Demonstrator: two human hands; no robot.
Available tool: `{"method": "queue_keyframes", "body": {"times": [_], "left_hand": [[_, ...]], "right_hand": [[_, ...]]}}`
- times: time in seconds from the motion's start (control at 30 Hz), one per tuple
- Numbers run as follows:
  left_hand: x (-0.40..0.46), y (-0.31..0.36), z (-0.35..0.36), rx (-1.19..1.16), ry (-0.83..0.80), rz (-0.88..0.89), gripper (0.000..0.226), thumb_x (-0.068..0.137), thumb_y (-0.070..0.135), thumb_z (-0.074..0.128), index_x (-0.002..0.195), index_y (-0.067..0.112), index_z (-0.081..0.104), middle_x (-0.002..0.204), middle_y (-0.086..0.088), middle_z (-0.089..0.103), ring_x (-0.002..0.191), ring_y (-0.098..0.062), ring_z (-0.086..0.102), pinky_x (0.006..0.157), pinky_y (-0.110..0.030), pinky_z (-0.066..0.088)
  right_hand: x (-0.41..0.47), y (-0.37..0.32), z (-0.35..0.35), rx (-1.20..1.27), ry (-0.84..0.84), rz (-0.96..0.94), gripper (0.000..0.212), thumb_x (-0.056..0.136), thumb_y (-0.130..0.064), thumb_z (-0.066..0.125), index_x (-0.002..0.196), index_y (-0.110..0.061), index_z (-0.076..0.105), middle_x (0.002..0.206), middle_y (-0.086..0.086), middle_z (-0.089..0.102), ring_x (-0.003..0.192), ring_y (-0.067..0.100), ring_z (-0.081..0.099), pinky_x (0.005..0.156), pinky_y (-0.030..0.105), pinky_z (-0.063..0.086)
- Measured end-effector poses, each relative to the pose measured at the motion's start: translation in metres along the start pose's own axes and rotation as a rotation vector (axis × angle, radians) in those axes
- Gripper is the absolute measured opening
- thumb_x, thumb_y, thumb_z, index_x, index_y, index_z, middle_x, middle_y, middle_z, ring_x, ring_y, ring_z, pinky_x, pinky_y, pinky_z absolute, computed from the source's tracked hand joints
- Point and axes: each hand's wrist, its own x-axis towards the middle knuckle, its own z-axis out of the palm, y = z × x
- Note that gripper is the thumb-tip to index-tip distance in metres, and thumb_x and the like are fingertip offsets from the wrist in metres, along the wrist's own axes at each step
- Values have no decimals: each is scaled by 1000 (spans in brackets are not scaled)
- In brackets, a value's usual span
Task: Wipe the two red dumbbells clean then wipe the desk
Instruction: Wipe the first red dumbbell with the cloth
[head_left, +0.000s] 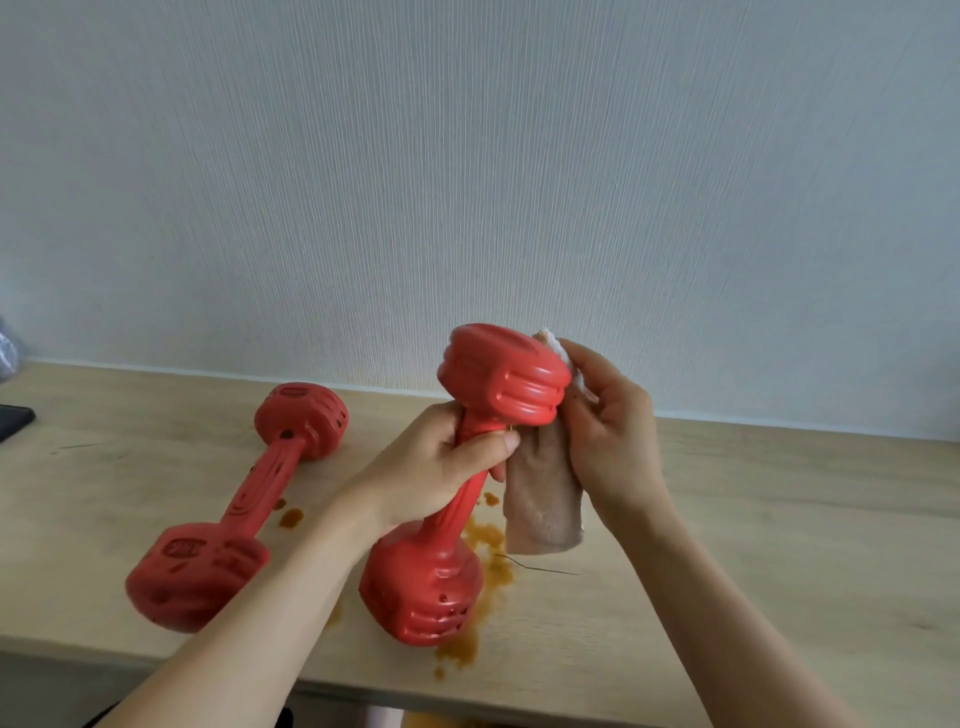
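Note:
My left hand (441, 462) grips the handle of a red dumbbell (421, 592) that stands tilted, its lower head on the wooden desk (753, 545) and its upper head raised. My right hand (608, 431) holds a beige cloth (543, 499) against the far right side of the upper head; the cloth's loose end hangs down below it. A second red dumbbell (244, 514) lies flat on the desk to the left, with dark spots on it. Brown-orange stains (488, 540) are spread on the desk around the tilted dumbbell.
A pale textured wall (467, 182) runs along the back of the desk. A dark flat object (13, 418) sits at the far left edge. The desk's front edge is close below my forearms. More stain drops (291, 517) lie beside the lying dumbbell.

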Motion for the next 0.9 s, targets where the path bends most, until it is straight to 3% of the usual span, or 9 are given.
{"method": "queue_keyframes", "body": {"times": [0.07,0.17,0.33,0.4,0.47,0.53,0.67,0.8,0.9], "left_hand": [[1,0,0,68,74,13,33,73,47,64,88,18,65,72,17,65,73,4,60,71,-11,45],[-3,2,-2,282,224,77,20,73,49,64,82,32,58,69,24,63,67,7,57,62,-7,40],[-3,7,9,279,275,56,32,85,25,59,60,13,43,46,9,36,46,-4,35,47,-14,28],[-1,5,7,207,283,47,35,77,35,57,64,4,48,51,-3,41,53,-9,42,52,-21,32],[0,4,4,157,333,20,42,70,42,56,71,0,56,58,-17,51,59,-16,49,57,-26,37],[1,3,1,141,399,-22,30,73,35,58,68,5,60,55,-6,59,57,-9,53,55,-21,37],[3,1,-3,168,451,-63,26,86,17,59,61,18,59,49,18,60,51,2,54,51,-11,37],[-1,0,-4,113,410,-39,22,73,29,54,61,11,59,53,7,59,54,-5,53,55,-19,39],[-3,2,-4,88,393,-21,22,72,28,54,61,9,58,53,5,58,54,-6,53,56,-18,39]], "right_hand": [[-2,1,-5,-2,26,27,24,97,-6,49,105,-17,68,91,1,73,86,13,69,78,30,55],[-6,-1,-8,-33,58,32,23,97,-8,49,110,-13,67,89,2,73,83,15,69,74,26,54],[-14,-8,3,-117,128,-9,17,96,-18,53,108,-24,63,92,-6,70,82,10,66,74,28,53],[-17,-6,6,-181,164,-41,15,96,-21,54,107,-28,61,96,-7,67,85,8,64,76,28,51],[-22,-7,7,-284,191,-127,20,94,-19,54,108,-33,58,104,-9,63,93,3,59,79,16,45],[-27,-10,11,-392,199,-272,23,90,-19,54,110,-30,60,109,-11,57,98,0,56,80,11,42],[-32,-11,22,-579,150,-510,23,93,-20,50,115,-24,58,109,2,58,93,25,59,73,34,49],[-21,-1,16,-506,180,-356,24,91,-14,48,110,-20,62,100,-4,55,88,9,58,72,32,48],[-19,0,15,-515,201,-339,23,92,-13,49,106,-12,67,97,0,57,86,16,59,70,38,49]]}}
